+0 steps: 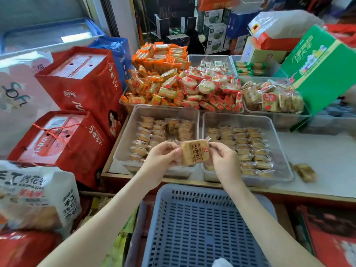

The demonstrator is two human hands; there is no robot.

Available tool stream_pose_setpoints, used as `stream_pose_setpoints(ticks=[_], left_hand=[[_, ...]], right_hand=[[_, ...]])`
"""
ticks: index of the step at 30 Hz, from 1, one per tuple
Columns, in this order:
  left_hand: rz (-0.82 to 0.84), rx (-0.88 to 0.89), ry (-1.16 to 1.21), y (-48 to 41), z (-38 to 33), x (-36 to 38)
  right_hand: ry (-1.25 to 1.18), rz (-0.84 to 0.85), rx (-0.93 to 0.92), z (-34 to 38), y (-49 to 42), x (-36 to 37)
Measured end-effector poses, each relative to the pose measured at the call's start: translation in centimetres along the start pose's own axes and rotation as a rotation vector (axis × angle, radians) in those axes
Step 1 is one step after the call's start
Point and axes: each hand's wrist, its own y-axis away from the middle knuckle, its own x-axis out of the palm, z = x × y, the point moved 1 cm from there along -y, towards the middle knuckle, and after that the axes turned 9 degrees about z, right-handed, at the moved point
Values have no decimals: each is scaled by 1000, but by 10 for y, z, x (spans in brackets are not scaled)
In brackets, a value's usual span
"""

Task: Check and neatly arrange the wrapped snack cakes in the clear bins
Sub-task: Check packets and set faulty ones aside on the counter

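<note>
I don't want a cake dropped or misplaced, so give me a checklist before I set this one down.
1. Grip: left hand and right hand pinch the wrapped cake at opposite edges: ok.
2. Wrapper seal intact: too blurred, cannot tell.
3. Room in the left bin: bare floor shows along its left wall: ok.
4. Right bin rows tidy: ok.
5. Nothing left out: a stray cake lies on the counter, right of the right bin: not ok.
</note>
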Motion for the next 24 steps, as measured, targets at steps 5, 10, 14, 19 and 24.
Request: stream_pose_setpoints(ticks=[5,10,14,19,24], left_hand=[[55,81,28,23,3,0],[77,117,55,34,4,1],[166,60,176,38,6,7],[258,-90,88,41,5,13],[262,-28,-34,40,-4,15]], right_hand=[[-158,-9,-32,1,24,-5],[-572,104,60,3,35,-10],[-789,108,152,5,38,-12],[-856,110,182,4,39,-23],[-810,100,167,4,38,-31]])
